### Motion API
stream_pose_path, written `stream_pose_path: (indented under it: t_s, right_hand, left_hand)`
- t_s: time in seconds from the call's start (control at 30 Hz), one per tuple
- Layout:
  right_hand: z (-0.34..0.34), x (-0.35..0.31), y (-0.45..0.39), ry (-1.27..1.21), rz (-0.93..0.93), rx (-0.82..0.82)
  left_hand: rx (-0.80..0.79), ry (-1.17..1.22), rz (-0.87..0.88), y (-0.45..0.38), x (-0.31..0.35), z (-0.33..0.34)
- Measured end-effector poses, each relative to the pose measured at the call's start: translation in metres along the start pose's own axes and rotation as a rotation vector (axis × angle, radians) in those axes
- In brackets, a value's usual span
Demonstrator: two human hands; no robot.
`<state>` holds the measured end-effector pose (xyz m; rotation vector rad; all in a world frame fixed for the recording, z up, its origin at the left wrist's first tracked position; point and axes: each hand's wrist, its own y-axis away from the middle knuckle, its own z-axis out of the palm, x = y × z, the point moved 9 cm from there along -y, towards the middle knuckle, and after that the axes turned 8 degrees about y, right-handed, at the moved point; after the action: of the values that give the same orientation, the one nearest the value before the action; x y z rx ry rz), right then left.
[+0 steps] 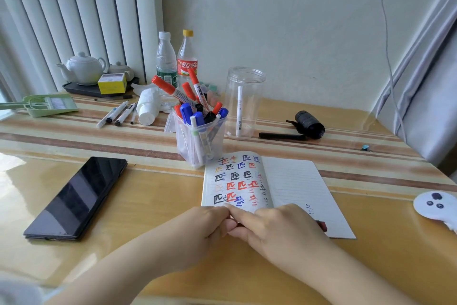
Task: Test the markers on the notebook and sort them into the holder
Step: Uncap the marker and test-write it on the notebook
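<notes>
An open notebook (pixel 291 181) lies in front of me, its left page full of black, red and blue test marks. My right hand (pixel 277 230) rests on its lower edge and grips a red marker (pixel 322 226); only the marker's red end shows past my palm. My left hand (pixel 205 228) meets the right fingertip to fingertip, its fingers curled onto the marker's hidden other end. Just behind the notebook stands a clear square holder (pixel 200 136) crammed with red, blue and black markers. A clear round jar (pixel 243 102) to its right holds one white pen.
Several loose pens (pixel 116 114) and a crumpled tissue (pixel 148 107) lie at the back left. A black marker (pixel 282 136) and a black roll (pixel 310 124) are at the back right. A phone (pixel 76 198) lies to the left, a white controller (pixel 436 204) to the right, and two bottles (pixel 176 62) stand behind the holder.
</notes>
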<state>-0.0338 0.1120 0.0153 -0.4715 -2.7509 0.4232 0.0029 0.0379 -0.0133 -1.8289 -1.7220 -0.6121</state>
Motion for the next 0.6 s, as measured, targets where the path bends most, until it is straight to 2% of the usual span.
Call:
stream_pose_path:
  t_s: [0.1, 0.17, 0.23, 0.4, 0.5, 0.6]
  right_hand:
    - [-0.008, 0.012, -0.004, -0.134, 0.106, -0.124]
    - [0.0, 0.032, 0.004, -0.355, 0.267, -0.3]
    - [-0.001, 0.049, 0.007, -0.597, 0.365, -0.362]
    - [-0.006, 0.072, -0.005, -1.121, 0.455, -0.205]
    - [0.004, 0.082, -0.006, -1.58, 0.614, -0.079]
    - [0.023, 0.081, -0.005, -2.058, 0.781, -0.037]
  left_hand:
    - [0.056, -0.013, -0.021, 0.001, -0.001, -0.013]
    - [0.12, -0.036, -0.057, 0.003, -0.009, -0.027]
    - [0.181, -0.024, -0.08, 0.004, -0.018, -0.04]
    - [0.236, -0.016, -0.103, -0.003, -0.027, -0.058]
    - [0.249, -0.003, -0.083, -0.012, -0.022, -0.061]
    - [0.27, -0.004, -0.054, -0.024, -0.018, -0.064]
